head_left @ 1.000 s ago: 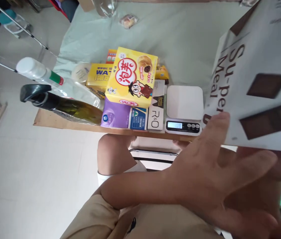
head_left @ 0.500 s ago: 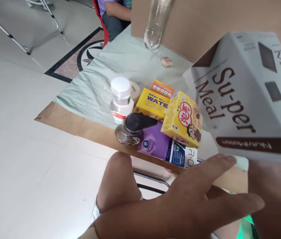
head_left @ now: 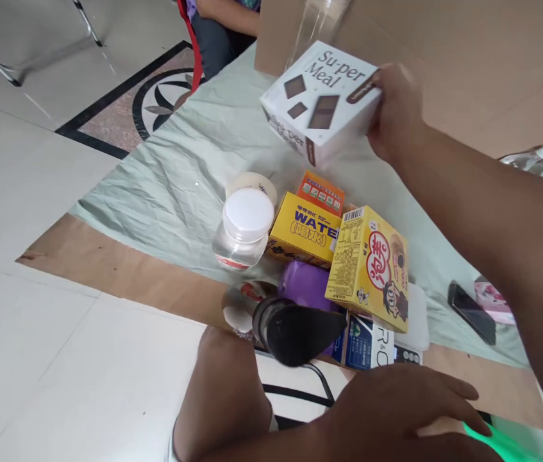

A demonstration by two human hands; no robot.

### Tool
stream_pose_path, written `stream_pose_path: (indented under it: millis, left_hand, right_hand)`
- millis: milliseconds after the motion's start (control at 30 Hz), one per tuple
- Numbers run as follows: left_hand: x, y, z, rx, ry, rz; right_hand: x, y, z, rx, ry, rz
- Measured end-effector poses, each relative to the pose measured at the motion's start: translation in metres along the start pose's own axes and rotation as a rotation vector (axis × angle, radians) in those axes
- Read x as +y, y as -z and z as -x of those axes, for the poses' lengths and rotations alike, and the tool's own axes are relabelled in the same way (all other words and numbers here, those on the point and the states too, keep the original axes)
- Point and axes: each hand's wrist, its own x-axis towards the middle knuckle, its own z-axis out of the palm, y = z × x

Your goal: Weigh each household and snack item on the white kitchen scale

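a: largest first. what carries the lot?
b: a worktop (head_left: 102, 245), brown along its near edge, pale green cloth (head_left: 170, 170) over the rest. a brown cardboard panel (head_left: 468, 64) stands along the far edge.

a: hands?
b: right hand (head_left: 399, 112): closed round one end of the white su-per meal box (head_left: 319, 96); some fingertips hidden. left hand (head_left: 403, 407): low by the near edge, fingers loosely parted, nothing seen in its grasp; palm not visible.

a: where is the box?
b: above the worktop's far half, tilted, printed face showing. seems clear of the cloth; underside hidden.

a: neighbours, descending?
b: yellow puff snack box (head_left: 379, 273), tilted, overlapping the kitchen scale (head_left: 418, 317) in this view; contact unclear. black-topped bottle (head_left: 295, 330) by the near edge; white-capped bottle (head_left: 249, 218) just beyond. yellow water box (head_left: 307, 224), then orange box (head_left: 322, 192). smallest: black phone (head_left: 472, 312), towards the right edge.

a: handling notes?
b: judgement only: a one-ended grip may let the free corner dip. level the box, support its base with the spare palm, pass well above the orange box and white cap, and avoid squeezing the carton wall.
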Motion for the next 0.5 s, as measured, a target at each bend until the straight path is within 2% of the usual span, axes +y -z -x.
stream_pose_path:
  millis: [67,200,333,500]
  left_hand:
    - [-0.005,-0.004,-0.001,-0.041,0.058,0.067]
    - [-0.004,0.0,-0.004,-0.103,0.139,0.136]
    - [-0.003,0.0,-0.002,-0.081,0.131,0.146]
    - [-0.013,-0.013,0.008,-0.063,0.041,0.112]
  right_hand:
    - [0.011,-0.023,0.001,0.027,-0.036,-0.015]
    - [0.022,-0.052,0.013,-0.082,-0.064,-0.004]
    - [0.029,-0.059,0.019,-0.182,-0.126,-0.011]
    - [0.043,-0.057,0.01,-0.324,-0.266,0.017]
